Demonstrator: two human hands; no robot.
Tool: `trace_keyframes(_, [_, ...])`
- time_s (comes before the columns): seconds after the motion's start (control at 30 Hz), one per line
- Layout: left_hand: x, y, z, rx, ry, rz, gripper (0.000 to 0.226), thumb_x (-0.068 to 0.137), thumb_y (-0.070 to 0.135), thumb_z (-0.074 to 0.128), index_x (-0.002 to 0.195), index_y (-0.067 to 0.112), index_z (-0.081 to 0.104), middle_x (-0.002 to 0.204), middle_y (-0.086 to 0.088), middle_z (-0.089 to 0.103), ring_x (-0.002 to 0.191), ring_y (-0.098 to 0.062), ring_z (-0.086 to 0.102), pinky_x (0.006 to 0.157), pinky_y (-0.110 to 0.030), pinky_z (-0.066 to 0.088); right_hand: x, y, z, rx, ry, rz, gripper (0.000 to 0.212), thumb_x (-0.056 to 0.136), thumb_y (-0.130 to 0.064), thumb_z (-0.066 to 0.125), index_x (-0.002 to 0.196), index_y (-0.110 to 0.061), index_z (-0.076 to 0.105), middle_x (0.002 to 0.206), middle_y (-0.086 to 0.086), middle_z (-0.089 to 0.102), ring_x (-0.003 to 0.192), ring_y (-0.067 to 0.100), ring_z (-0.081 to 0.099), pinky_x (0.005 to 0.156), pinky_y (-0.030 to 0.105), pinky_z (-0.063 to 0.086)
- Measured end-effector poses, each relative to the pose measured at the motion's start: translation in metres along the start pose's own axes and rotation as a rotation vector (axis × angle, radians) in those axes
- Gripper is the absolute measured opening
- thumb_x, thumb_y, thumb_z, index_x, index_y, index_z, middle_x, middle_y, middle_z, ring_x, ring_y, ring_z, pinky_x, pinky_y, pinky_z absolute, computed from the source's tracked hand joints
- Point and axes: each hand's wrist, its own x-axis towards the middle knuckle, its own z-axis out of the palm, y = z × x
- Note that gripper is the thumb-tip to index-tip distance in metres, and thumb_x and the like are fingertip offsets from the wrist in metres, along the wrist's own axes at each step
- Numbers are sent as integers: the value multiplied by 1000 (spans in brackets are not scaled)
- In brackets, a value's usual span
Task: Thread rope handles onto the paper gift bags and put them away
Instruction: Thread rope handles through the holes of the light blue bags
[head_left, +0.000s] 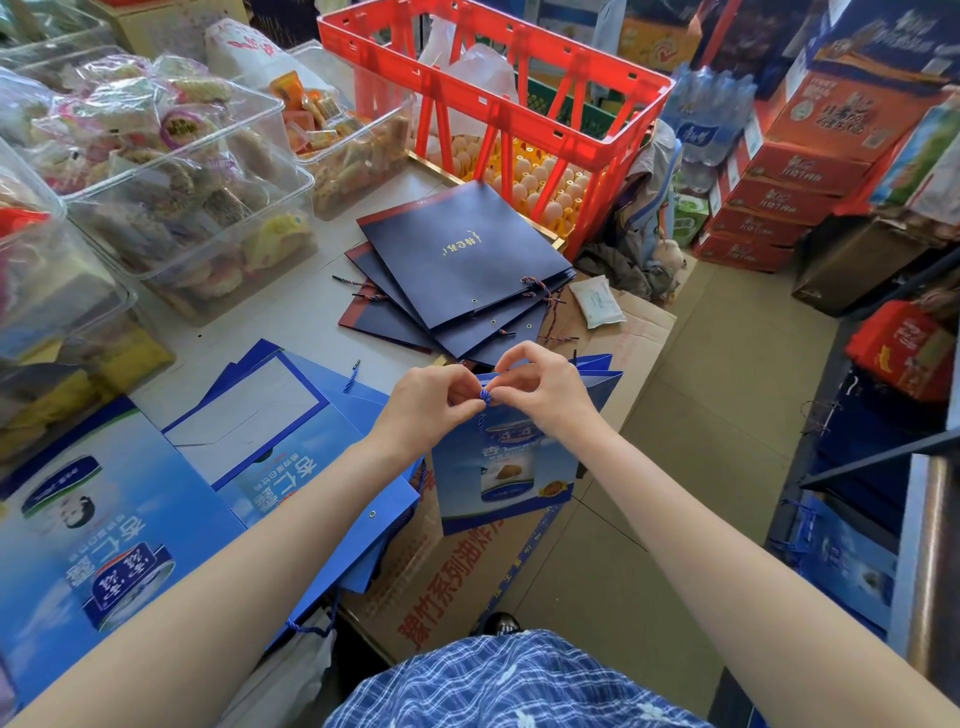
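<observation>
- Right now both hands are up close together over the mouth of a small blue bag (506, 462), which hangs in the air just off the edge of the surface (291, 312).
- Left hand (434, 397) and right hand (540, 387) each have fingers curled in narrow, pinching a knot of blue rope (486, 396) at the bag's top edge.
- My guess is the knot is being tied or snugged at one hole; whether the other end of that handle is already through I cannot tell, as the hands cover the rim.
- Beyond the hands lies a fanned stack of navy bags (467, 270); twisted cords show at their near ends, so some at least look threaded, though a bare eyelet or two shows as well.
- Nearer, on the left, big blue bags (119, 519) lie flat; one shows an empty eyelet (372, 514), and a rope end (353, 375) sticks up further back, so these seem a mix of done and undone.
- Nothing here looks put away yet: every bag I can see is out on the surface or in hand.
- So I judge the job midway, with threading to finish and all the stowing left.
</observation>
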Motion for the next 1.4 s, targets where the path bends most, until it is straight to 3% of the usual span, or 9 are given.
trace_keyframes(0.2, [2,0,-1,-94,68,-62,5,81,13,71,84,9,71,82,-4,70,75,-13,64,75,-25,52,1,-1,6,-72,11,-34,11,84,-10,67,92,-12,60,95,4,70,78,4,61,69,6,44])
trace_keyframes(0.27, [2,0,-2,-128,56,-82,4,80,13,72,81,10,70,81,-4,70,74,-13,64,74,-23,51,0,1,6,-137,-44,-52,10,88,-10,63,98,-11,63,98,4,69,76,-1,55,67,5,40])
trace_keyframes(0.37, [2,-2,-2,-131,33,-90,6,80,16,72,81,10,70,77,-2,69,74,-14,66,73,-24,52,-4,3,6,-175,-117,-37,16,89,-13,62,105,-14,63,99,4,70,80,4,57,68,12,42])
trace_keyframes(0.5, [3,-2,-5,-106,10,-81,7,80,17,72,82,11,70,75,-2,69,70,-10,64,68,-19,50,-5,4,6,-172,-100,-63,19,87,-17,65,106,-16,67,96,2,71,76,-1,57,61,1,40])
trace_keyframes(0.7, [6,-2,-9,-115,-78,-73,6,82,12,70,88,11,70,84,-5,70,72,-7,63,69,-12,49,-6,4,7,-157,-41,-103,21,84,-15,68,104,-10,70,91,-2,68,72,-3,55,63,0,39])
trace_keyframes(0.93, [5,0,-8,-68,-72,-53,8,86,11,64,92,7,68,83,-5,69,80,-17,66,78,-28,54,-5,3,11,-201,-50,-133,19,81,-14,71,98,-8,64,85,-3,63,71,0,54,64,2,41])
trace_keyframes(1.07, [4,-1,-11,-108,-83,-63,2,86,9,64,86,11,65,80,-3,66,75,-15,65,74,-26,54,-5,5,14,-191,-31,-153,19,82,-16,71,99,-7,66,87,2,67,72,6,57,65,4,43])
trace_keyframes(1.23, [-1,-3,-13,-261,-87,-159,14,86,3,62,78,15,62,76,-4,69,73,-14,66,79,-29,53,-6,5,13,-191,-38,-159,17,83,-12,70,98,-6,64,81,-4,63,66,-1,54,61,3,41])
trace_keyframes(1.4, [3,2,-15,-183,-110,-115,13,85,4,63,78,15,61,81,-8,71,76,-14,67,80,-30,53,-7,7,16,-168,2,-140,12,83,-11,69,92,-7,61,75,-5,59,62,0,52,59,6,41])
